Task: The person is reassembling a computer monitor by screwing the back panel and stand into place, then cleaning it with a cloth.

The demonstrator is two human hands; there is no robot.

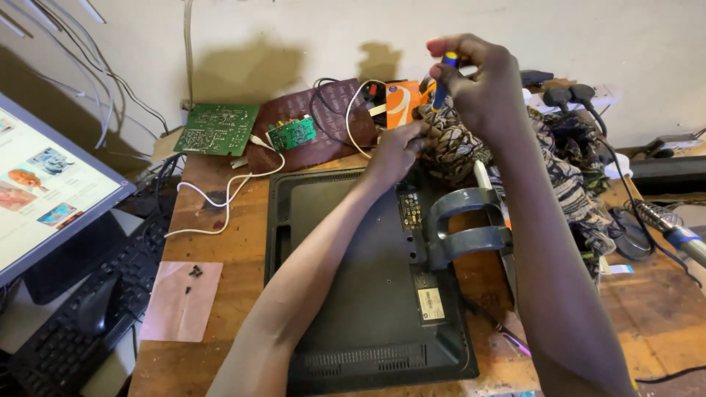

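**Inspector:** Start at the far side from the grip and work across. What is done?

**Assistant:** Well to the left of the grip, small dark screws (195, 272) lie on a pink sheet (180, 300). My reading is that some fasteners are already out. Nearer the grip, a green circuit board (217, 129) and a smaller green board (291, 133) lie loose past the far edge of the monitor.

**Inspector:** And the unit itself?

**Assistant:** The black monitor (368, 287) lies face down directly below the grip, back cover on, grey stand (467, 224) fitted. I judge the back cover is not yet off; the stage is early to middle.

**Inspector:** Left hand?

**Assistant:** The left hand (396, 151) reaches forward, arm extended, fingers curled down at the monitor's top edge, just under the grip. Whether it pinches anything I cannot tell.

**Inspector:** Right hand?

**Assistant:** The right hand (482, 81) is raised, wrist bent, fingers closed round the blue-and-yellow handle of a screwdriver (443, 84). The shaft points down toward the left hand's fingers; the tip is hidden.

**Inspector:** Beyond the grip?

**Assistant:** Patterned cloth (566, 169) just behind it; a soldering iron (669, 231) well to the right.
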